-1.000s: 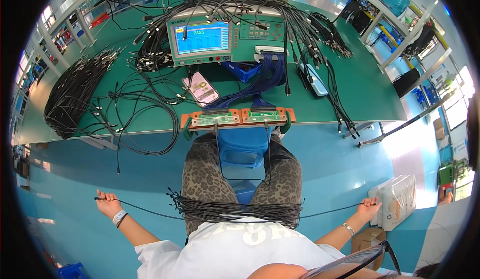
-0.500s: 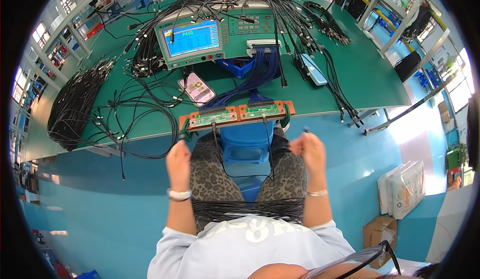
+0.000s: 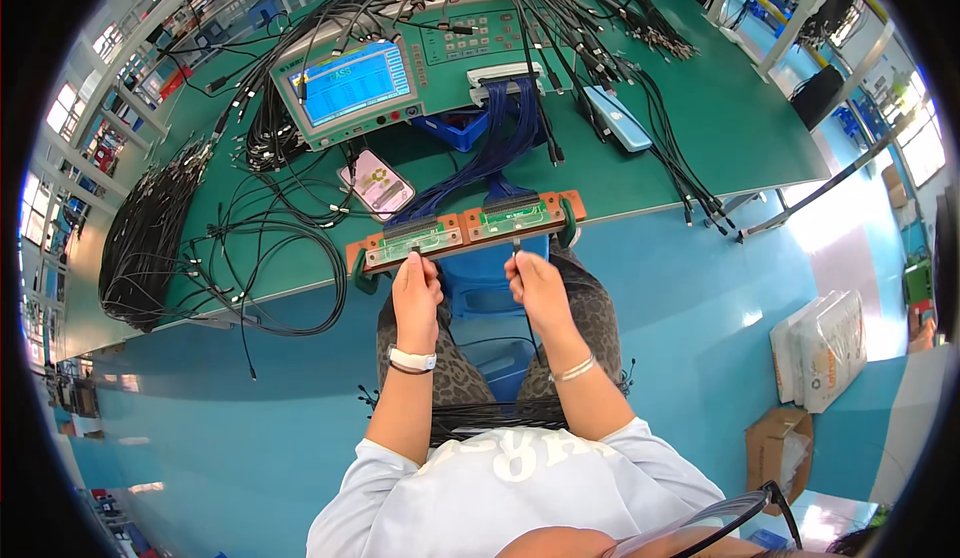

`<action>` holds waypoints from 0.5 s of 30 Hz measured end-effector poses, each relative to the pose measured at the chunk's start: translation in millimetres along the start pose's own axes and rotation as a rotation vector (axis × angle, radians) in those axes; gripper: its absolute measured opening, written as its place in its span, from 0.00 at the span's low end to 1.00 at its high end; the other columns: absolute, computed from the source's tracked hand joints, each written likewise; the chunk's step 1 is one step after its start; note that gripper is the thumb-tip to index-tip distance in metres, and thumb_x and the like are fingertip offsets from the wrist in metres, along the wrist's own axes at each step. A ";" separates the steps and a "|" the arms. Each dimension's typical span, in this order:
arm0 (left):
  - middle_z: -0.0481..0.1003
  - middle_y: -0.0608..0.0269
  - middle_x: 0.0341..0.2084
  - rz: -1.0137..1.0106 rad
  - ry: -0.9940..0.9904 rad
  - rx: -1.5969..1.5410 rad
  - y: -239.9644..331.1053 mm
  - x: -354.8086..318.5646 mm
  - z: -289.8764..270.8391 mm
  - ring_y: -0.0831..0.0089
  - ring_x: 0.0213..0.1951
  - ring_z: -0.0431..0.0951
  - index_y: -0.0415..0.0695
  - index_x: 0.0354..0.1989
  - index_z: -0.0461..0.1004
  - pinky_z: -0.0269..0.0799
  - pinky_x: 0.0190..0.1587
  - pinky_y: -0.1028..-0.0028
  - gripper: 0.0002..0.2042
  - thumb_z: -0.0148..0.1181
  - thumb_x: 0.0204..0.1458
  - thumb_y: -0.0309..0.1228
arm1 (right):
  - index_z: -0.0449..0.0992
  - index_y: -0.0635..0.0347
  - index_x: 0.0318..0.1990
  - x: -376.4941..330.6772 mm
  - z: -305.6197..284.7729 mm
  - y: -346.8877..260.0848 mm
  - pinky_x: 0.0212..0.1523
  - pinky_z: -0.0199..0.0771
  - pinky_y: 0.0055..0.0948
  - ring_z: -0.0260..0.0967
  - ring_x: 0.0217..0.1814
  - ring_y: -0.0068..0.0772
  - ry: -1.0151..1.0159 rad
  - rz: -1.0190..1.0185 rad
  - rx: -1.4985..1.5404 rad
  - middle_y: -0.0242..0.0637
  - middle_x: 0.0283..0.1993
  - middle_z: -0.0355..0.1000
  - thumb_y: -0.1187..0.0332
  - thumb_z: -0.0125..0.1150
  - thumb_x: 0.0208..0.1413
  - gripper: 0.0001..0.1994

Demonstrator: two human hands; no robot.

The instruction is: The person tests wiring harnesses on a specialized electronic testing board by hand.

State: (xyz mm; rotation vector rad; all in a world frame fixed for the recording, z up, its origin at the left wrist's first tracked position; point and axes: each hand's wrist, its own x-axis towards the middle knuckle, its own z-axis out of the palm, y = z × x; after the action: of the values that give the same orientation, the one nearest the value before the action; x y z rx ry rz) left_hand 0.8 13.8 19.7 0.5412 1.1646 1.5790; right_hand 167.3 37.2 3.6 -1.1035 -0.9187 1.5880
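A wooden test fixture with two green circuit boards sits at the table's front edge. My left hand is closed on the black cable's plug at the left board. At the right board, my right hand pinches the plug at the other end of the black cable, which hangs in a loop above my lap. Whether the plugs are fully seated I cannot tell. Blue ribbon wires run from the fixture to the tester with a lit screen.
A bundle of black cables lies at the table's left; more cables are draped over the tester. A pink phone-like device, a light blue case and a blue tray lie nearby. More black cables lie across my lap.
Both hands have come inward and forward from beside the fixture to the plugs at its boards, and have closed on them. The view has shifted slightly.
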 end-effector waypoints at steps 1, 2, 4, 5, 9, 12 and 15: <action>0.58 0.71 0.17 -0.012 -0.013 -0.035 -2.9 -0.1 -0.7 0.85 0.16 0.57 0.43 0.24 0.62 0.50 0.17 0.84 0.15 0.40 0.58 0.39 | 0.68 0.66 0.31 -5.4 -1.7 2.6 0.19 0.53 0.15 0.52 0.18 0.15 0.009 0.016 -0.018 0.29 0.22 0.60 0.65 0.41 0.59 0.13; 0.58 0.71 0.17 -0.019 -0.016 -0.036 -8.5 -3.9 -0.1 0.85 0.16 0.57 0.43 0.24 0.62 0.50 0.17 0.84 0.15 0.40 0.58 0.39 | 0.68 0.66 0.31 -4.8 -5.2 2.8 0.19 0.53 0.15 0.52 0.18 0.15 0.016 0.018 -0.020 0.29 0.22 0.60 0.65 0.41 0.59 0.13; 0.56 0.71 0.15 0.029 0.066 -0.046 -22.9 -19.6 4.6 0.85 0.14 0.53 0.43 0.23 0.62 0.47 0.15 0.83 0.15 0.41 0.58 0.38 | 0.68 0.65 0.31 -0.2 -15.1 2.1 0.19 0.55 0.15 0.53 0.18 0.14 -0.020 0.058 -0.043 0.28 0.22 0.60 0.66 0.42 0.59 0.12; 0.54 0.71 0.15 0.053 0.107 -0.048 -26.4 -24.1 5.4 0.85 0.13 0.52 0.43 0.23 0.63 0.45 0.14 0.82 0.15 0.41 0.58 0.38 | 0.68 0.65 0.30 1.3 -16.5 -0.1 0.19 0.56 0.15 0.54 0.19 0.14 -0.037 0.079 -0.053 0.28 0.21 0.60 0.66 0.43 0.59 0.12; 0.55 0.73 0.13 -0.022 0.108 0.020 -29.9 -23.0 -6.4 0.85 0.13 0.53 0.42 0.21 0.64 0.46 0.15 0.83 0.15 0.42 0.58 0.37 | 0.68 0.67 0.30 8.0 -13.8 -14.7 0.18 0.54 0.16 0.52 0.17 0.15 -0.052 0.105 -0.149 0.28 0.19 0.60 0.67 0.42 0.59 0.12; 0.55 0.73 0.13 -0.017 0.119 0.032 -23.5 -18.3 -8.3 0.85 0.13 0.54 0.41 0.20 0.64 0.48 0.15 0.83 0.16 0.43 0.57 0.37 | 0.68 0.67 0.30 12.6 -12.7 -19.1 0.17 0.54 0.16 0.52 0.17 0.15 -0.046 0.101 -0.138 0.28 0.19 0.59 0.67 0.41 0.59 0.13; 0.56 0.72 0.12 -0.011 0.125 0.040 -18.2 -15.6 -8.5 0.84 0.12 0.56 0.40 0.20 0.64 0.50 0.14 0.82 0.17 0.43 0.57 0.37 | 0.67 0.67 0.30 18.6 -13.2 -17.1 0.17 0.54 0.15 0.52 0.17 0.15 -0.050 0.105 -0.104 0.28 0.20 0.59 0.66 0.41 0.59 0.13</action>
State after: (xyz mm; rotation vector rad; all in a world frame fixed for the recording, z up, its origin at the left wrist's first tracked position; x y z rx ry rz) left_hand 7.9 -4.4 3.4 0.4667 1.2932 1.6014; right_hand 182.2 60.4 11.1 -1.2058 -1.0003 1.6753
